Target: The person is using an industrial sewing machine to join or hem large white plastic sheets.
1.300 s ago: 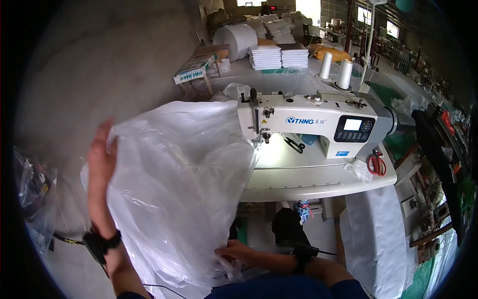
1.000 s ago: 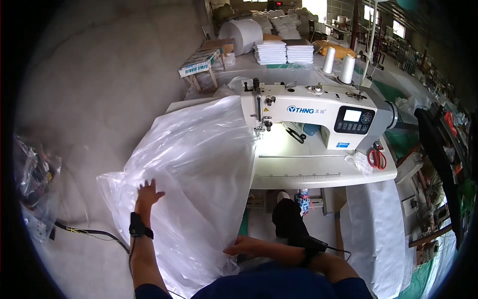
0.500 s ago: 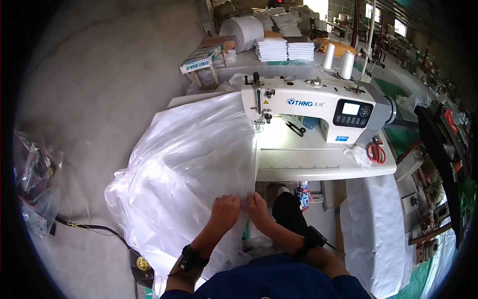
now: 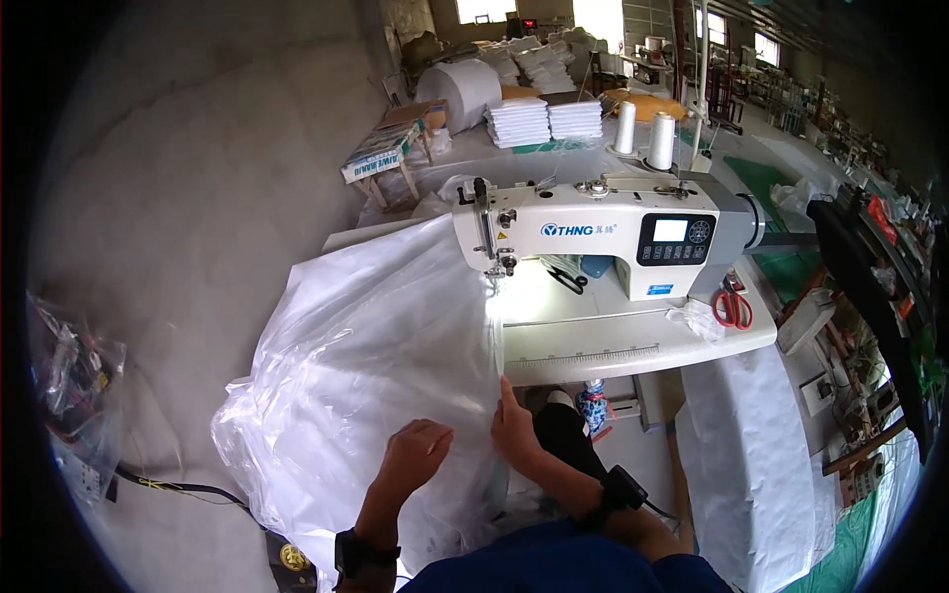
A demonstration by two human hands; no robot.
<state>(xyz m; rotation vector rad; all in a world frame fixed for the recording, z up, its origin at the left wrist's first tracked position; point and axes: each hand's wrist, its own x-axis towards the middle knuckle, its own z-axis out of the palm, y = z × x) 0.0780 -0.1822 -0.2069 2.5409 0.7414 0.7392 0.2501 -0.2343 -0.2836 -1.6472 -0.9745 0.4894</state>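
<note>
the left forearm (image 4: 380, 509) is angled toward one o'clock, the left hand (image 4: 416, 449) loosely bent toward two; the right forearm (image 4: 568, 482) is angled toward ten, the right hand (image 4: 512, 428) pointed toward twelve.

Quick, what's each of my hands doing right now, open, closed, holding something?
Left hand: loosely curled over the white plastic sheet; whether it grips can't be told.
Right hand: closed on the sheet's right edge.

Grey floor (image 4: 188, 395), bright windows (image 4: 486, 11) (several) far back
</note>
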